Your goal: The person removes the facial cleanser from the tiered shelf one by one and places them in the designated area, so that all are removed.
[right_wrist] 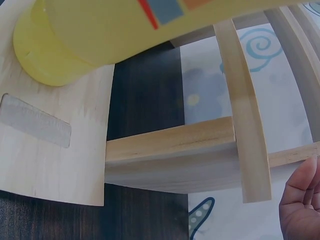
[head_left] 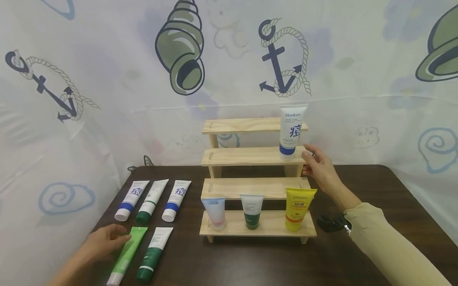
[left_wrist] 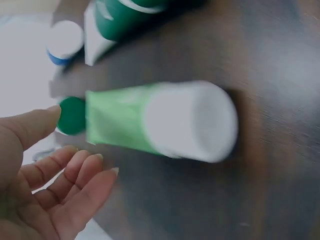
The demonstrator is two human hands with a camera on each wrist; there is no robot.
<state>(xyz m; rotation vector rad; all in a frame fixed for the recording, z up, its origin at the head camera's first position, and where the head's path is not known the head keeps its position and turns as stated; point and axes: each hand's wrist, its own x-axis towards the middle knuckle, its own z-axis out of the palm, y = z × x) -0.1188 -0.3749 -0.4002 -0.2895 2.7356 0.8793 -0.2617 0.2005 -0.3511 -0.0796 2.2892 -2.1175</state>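
Note:
A white tube with a blue band (head_left: 291,129) stands upright at the right end of the shelf's second board from the top. Beside its base is my right hand (head_left: 321,169), its fingertips close to the board's end; whether they touch is unclear. The right wrist view shows only part of that hand (right_wrist: 301,205) at its right edge. On the left, my left hand (head_left: 101,244) hovers by a light green tube (head_left: 128,254) lying on the table. In the left wrist view, its fingers (left_wrist: 82,192) are spread loosely beside that tube, holding nothing.
The stepped wooden shelf (head_left: 250,157) bears a pink-and-blue tube (head_left: 216,214), a small green-and-white tube (head_left: 252,212) and a yellow tube (head_left: 297,208) on its lowest board. More white tubes (head_left: 132,198) lie on the dark table (head_left: 222,264), near a green-and-white tube (head_left: 154,256).

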